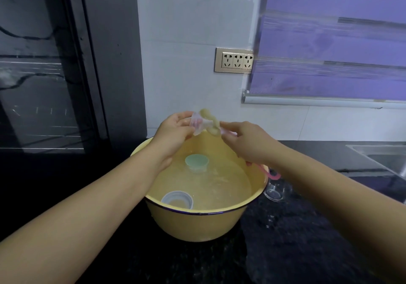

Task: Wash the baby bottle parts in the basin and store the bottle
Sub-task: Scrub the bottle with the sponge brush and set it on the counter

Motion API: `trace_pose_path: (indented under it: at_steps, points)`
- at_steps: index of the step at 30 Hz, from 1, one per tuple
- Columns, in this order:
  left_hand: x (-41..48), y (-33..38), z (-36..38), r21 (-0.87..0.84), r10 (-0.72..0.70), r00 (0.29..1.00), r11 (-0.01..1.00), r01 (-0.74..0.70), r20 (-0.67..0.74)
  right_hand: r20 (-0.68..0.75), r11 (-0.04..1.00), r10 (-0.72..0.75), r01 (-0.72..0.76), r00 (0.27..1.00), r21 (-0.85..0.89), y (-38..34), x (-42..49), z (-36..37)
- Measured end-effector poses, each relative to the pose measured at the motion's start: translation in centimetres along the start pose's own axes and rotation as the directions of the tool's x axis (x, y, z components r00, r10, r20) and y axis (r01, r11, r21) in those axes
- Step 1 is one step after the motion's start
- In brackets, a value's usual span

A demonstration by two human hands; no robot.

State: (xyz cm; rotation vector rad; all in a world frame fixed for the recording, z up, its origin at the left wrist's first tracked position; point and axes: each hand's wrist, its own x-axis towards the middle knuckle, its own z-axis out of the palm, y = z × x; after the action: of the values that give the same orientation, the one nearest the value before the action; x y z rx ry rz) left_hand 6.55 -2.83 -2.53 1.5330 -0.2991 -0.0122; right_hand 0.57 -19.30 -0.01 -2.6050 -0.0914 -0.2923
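Note:
A yellow basin (197, 226) with a dark rim stands on the black counter, filled with water. In the water float a pale green cap (196, 161) and a white screw ring (177, 199). Above the basin's far edge, my left hand (173, 134) pinches a clear silicone nipple (198, 123). My right hand (243, 141) holds a small yellowish sponge brush (212, 122) pressed against the nipple. A pink brush handle (272, 175) pokes out under my right wrist at the basin's right rim.
A clear glass bottle (274, 190) lies on the counter just right of the basin. A steel sink (382, 160) is at the far right. A wall socket (235, 60) and a purple blind (329, 42) sit behind. A dark cabinet (44, 64) stands left.

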Motion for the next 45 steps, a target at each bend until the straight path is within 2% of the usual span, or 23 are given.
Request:
trace_pose_path:
  at_steps: [4, 8, 10, 12, 15, 20, 24, 27, 30, 32, 36, 38, 41, 45]
  points:
    - [-0.2, 0.2, 0.0, -0.092, -0.061, 0.997, 0.994, 0.065, 0.043, -0.077, 0.995, -0.090, 0.087, 0.993, -0.045, -0.5, -0.6, 0.1]
    - [-0.5, 1.1, -0.2, -0.356, -0.166, 0.984, 0.918, 0.175, 0.057, -0.112, 0.922, -0.248, 0.200, 0.962, -0.331, -0.6, -1.3, 0.1]
    - [-0.6, 1.4, -0.4, -0.446, -0.214, 0.975, 0.868, 0.219, 0.064, -0.118, 0.893, -0.276, 0.210, 0.954, -0.397, -0.4, -1.5, -0.3]
    - [-0.6, 1.2, -0.3, -0.414, -0.213, 0.975, 0.883, 0.222, 0.069, -0.162, 0.888, -0.283, 0.195, 0.945, -0.416, -0.3, -1.7, -1.0]
    - [-0.7, 1.0, -0.1, -0.378, -0.172, 0.981, 0.905, 0.194, 0.093, -0.230, 0.912, -0.304, 0.212, 0.925, -0.352, -0.7, -2.2, -1.3]
    - [-0.7, 0.9, 0.1, -0.383, -0.120, 0.992, 0.916, 0.120, 0.023, -0.085, 0.920, -0.280, 0.242, 0.956, -0.307, -2.3, -3.7, 1.0]
    - [-1.0, 1.0, 0.2, -0.340, -0.032, 0.999, 0.940, 0.023, -0.020, -0.094, 0.913, -0.239, 0.191, 0.966, -0.360, -3.3, -2.3, 2.5]
    - [-1.1, 0.9, 0.2, -0.249, 0.014, 0.999, 0.968, -0.026, -0.049, -0.106, 0.934, -0.173, 0.129, 0.979, -0.334, -4.2, -0.6, 2.5]
    - [-1.3, 0.8, 0.8, -0.160, 0.030, 0.999, 0.987, -0.032, -0.015, -0.122, 0.963, -0.145, 0.112, 0.982, -0.245, -5.3, 0.4, 1.5]
    - [-1.3, 0.9, 0.8, -0.206, 0.032, 0.998, 0.978, -0.044, -0.060, -0.095, 0.988, -0.099, 0.087, 0.991, -0.127, -6.2, 0.8, 0.8]
    - [-0.9, 1.2, 0.3, -0.343, -0.015, 0.991, 0.939, -0.031, -0.132, -0.059, 1.000, 0.007, -0.008, 0.998, -0.009, -6.5, 1.2, 0.6]
    - [-0.9, 1.3, 0.2, -0.386, -0.035, 0.990, 0.922, -0.021, -0.138, -0.051, 0.989, 0.078, -0.071, 0.996, 0.126, -5.8, 1.0, 1.1]
    - [-0.7, 1.2, 0.1, -0.433, -0.048, 0.985, 0.901, -0.029, -0.167, -0.010, 0.937, 0.137, -0.127, 0.990, 0.326, -4.8, 0.4, 1.3]
    - [-0.1, 1.0, -0.3, -0.426, -0.100, 0.942, 0.903, -0.049, -0.321, 0.150, 0.749, 0.147, -0.209, 0.978, 0.628, -4.4, -1.4, 1.0]
